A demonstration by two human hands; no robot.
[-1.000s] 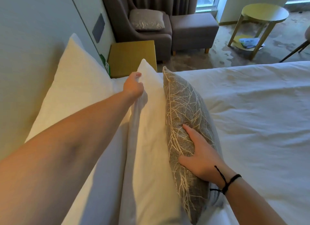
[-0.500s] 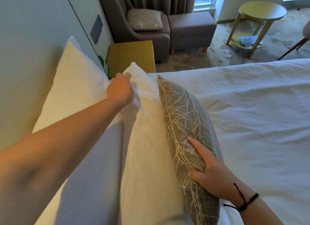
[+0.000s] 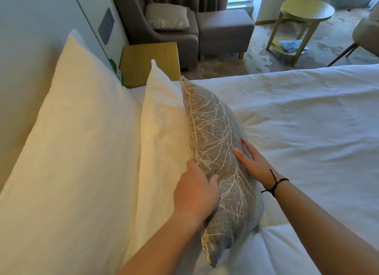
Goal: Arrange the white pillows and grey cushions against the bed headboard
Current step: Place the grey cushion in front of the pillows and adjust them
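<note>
A large white pillow (image 3: 78, 135) leans against the headboard (image 3: 30, 49) on the left. A second white pillow (image 3: 162, 118) stands upright in front of it. A grey cushion (image 3: 213, 131) with a pale branch pattern stands on edge against that second pillow. My left hand (image 3: 194, 192) grips the cushion's upper edge, thumb on its front and fingers hidden behind it. My right hand (image 3: 252, 161) lies flat against the cushion's front face, fingers straight. Another grey cushion (image 3: 168, 17) lies on the armchair (image 3: 155, 22) beyond the bed.
White bedding (image 3: 307, 131) spreads to the right. A wooden nightstand (image 3: 149, 63) stands past the pillows, beside a grey footstool (image 3: 223, 28). Further right are a round side table (image 3: 305, 12) with papers on its lower shelf and part of a chair (image 3: 365, 34).
My left hand has left the far top corner of the second white pillow and come back to grip the grey cushion. My right hand has slid along the cushion's front.
</note>
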